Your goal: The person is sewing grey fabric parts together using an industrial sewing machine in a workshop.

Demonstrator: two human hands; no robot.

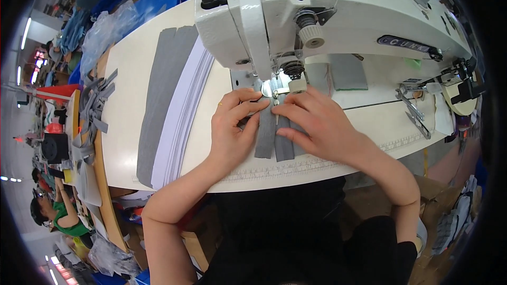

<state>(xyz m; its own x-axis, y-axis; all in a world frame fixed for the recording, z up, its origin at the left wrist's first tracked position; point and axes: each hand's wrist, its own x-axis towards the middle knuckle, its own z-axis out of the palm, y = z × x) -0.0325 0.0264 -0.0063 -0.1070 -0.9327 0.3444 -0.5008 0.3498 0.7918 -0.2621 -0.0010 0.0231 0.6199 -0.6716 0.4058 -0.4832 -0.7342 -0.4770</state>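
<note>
Two narrow grey fabric strips [265, 140] lie side by side under the needle area of a white sewing machine [338, 5], their loose ends toward me. My left hand [232, 126] is closed on the left strip, fingertips on top and thumb at its side. Bent over the right strip [284, 148], my right hand [317, 124] has its index fingertip close to the presser foot and its thumb on the cloth. A small metal piece shows between the strips, too small to name. The machine's lamp lights the spot just beyond my fingertips.
On the left of the white table [124, 121] lie a long grey fabric piece [161, 95] and a stack of pale paper-like sheets [179, 121]. Metal scissors or snips [416, 113] rest at right. A folded grey piece [348, 73] sits behind my right hand. A person [58, 214] works far left.
</note>
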